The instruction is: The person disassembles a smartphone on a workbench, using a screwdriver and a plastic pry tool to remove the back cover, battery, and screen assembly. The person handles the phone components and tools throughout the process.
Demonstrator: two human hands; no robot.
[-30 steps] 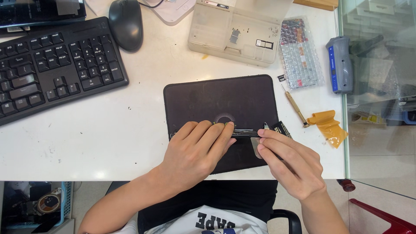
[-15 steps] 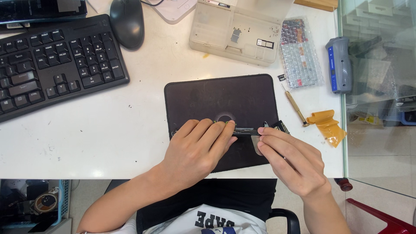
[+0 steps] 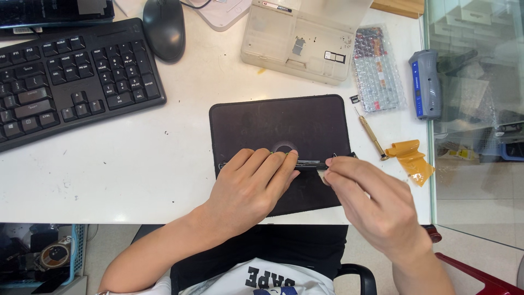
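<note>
1. Phone (image 3: 308, 163), a thin dark slab seen edge-on, stood on its long side on the black mat, near the mat's front half, held between both hands.
2. White tabletop (image 3: 136, 175) carried everything; its right edge met a glass panel.
3. Black keyboard (image 3: 65, 76) lay at the back left corner of the tabletop, with a dark mouse (image 3: 164, 27) just beside its right end.
4. Black mat (image 3: 281, 128) sat at the front edge of the tabletop, right of centre.
5. Clear plastic parts box (image 3: 297, 41) rested at the back edge, behind the mat.
6. Left hand (image 3: 248, 188) lay over the mat, its fingers curled together and pressed on the phone's left part.
7. Right hand (image 3: 376, 205) pinched the phone's right end between thumb and fingertips; whether it also held a small tool I cannot tell.
8. Bubble-wrap packet (image 3: 376, 68) lay near the back right corner, beside the box.
9. Grey-and-blue handled tool (image 3: 424, 82) lay at the right edge.
10. Yellow tape strip (image 3: 409, 158) lay crumpled at the right edge, right of the mat.
11. Small brass screwdriver (image 3: 371, 134) lay between the mat and the tape.
</note>
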